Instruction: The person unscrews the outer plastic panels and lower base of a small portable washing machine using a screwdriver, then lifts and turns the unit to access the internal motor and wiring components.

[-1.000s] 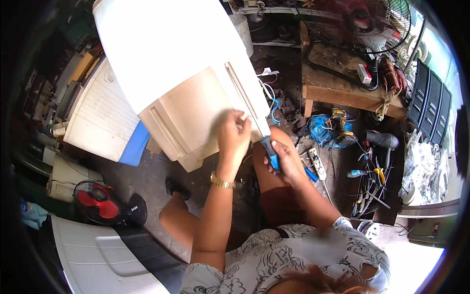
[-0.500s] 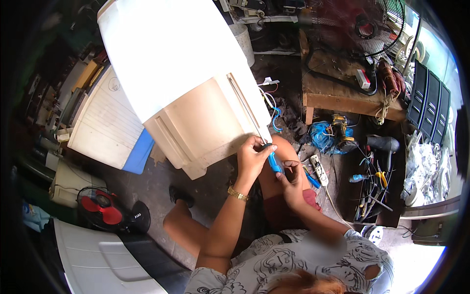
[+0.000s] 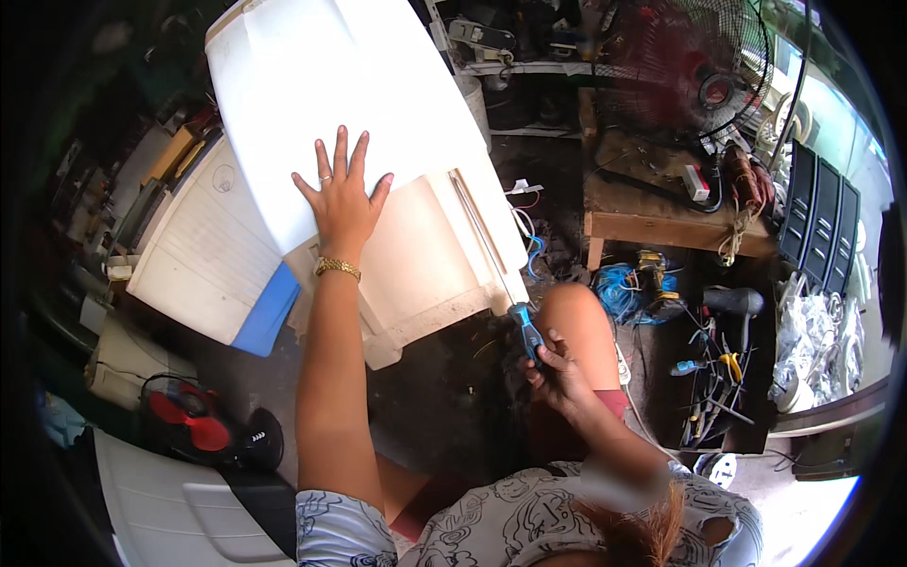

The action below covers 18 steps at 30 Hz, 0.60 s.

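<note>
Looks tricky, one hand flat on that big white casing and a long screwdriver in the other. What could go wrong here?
The screwdriver has a long thin shaft lying along the casing's edge; held only at its blue handle by the right hand, it could slip or skid off. The left hand just rests flat on the tilted white casing, so that might shift. The bare knee sits close beside the tool, and loose tools clutter the floor nearby.

The left hand (image 3: 342,203) wears a ring on one finger and a gold bracelet (image 3: 337,268) at the wrist; both forearms are bare, and the short-sleeved shirt (image 3: 491,529) is pale with dark line drawings
</note>
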Tool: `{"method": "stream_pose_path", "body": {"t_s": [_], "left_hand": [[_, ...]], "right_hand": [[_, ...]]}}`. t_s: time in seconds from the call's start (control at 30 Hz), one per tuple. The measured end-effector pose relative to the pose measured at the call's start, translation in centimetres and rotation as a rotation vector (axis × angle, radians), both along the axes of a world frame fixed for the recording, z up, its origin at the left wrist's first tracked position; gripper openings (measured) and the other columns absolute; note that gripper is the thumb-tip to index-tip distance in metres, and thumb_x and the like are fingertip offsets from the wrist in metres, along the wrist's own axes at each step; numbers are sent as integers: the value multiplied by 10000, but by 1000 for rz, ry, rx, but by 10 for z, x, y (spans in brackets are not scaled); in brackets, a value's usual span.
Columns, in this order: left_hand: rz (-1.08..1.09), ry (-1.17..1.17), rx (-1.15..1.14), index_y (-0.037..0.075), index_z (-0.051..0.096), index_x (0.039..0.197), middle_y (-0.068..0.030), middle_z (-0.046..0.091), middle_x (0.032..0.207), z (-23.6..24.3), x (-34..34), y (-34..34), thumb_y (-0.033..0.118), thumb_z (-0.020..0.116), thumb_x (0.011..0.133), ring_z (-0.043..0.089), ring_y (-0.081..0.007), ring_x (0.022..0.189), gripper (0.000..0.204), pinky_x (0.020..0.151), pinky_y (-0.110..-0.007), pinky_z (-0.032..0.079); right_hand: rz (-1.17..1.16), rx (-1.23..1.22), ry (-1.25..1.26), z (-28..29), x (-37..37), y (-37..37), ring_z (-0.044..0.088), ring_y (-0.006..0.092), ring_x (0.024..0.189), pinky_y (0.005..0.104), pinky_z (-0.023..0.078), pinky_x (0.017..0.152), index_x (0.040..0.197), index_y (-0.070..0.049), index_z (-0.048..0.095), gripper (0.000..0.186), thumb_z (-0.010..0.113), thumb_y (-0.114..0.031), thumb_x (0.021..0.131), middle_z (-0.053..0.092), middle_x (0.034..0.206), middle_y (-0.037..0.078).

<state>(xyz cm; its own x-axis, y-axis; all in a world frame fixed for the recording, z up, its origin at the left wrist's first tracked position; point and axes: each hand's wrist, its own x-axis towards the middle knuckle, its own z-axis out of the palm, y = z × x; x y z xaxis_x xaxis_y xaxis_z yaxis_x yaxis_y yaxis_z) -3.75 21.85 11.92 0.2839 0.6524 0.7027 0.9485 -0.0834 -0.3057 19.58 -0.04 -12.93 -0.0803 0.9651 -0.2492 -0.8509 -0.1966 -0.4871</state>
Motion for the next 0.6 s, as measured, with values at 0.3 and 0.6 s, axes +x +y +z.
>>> {"method": "stream_pose_path", "body": {"t_s": [0.3,0.6], "left_hand": [[15,-28,-17,271,323,1444,1,190,1551,8,-2,10,472,535,891,138,-290,1430,626,1060,-694,91],[-8,-58,-23,269,336,1440,-6,197,1548,7,-11,8,460,566,870,151,-297,1425,643,1060,-693,97]], "right_hand": [[109,-164,585,1,-7,32,527,159,742,270,481,648,1134,-9,541,425,613,-348,887,587,1036,148],[114,-253,423,0,-28,37,477,180,626,315,412,629,1046,-135,573,390,577,-486,878,560,838,78]]}}
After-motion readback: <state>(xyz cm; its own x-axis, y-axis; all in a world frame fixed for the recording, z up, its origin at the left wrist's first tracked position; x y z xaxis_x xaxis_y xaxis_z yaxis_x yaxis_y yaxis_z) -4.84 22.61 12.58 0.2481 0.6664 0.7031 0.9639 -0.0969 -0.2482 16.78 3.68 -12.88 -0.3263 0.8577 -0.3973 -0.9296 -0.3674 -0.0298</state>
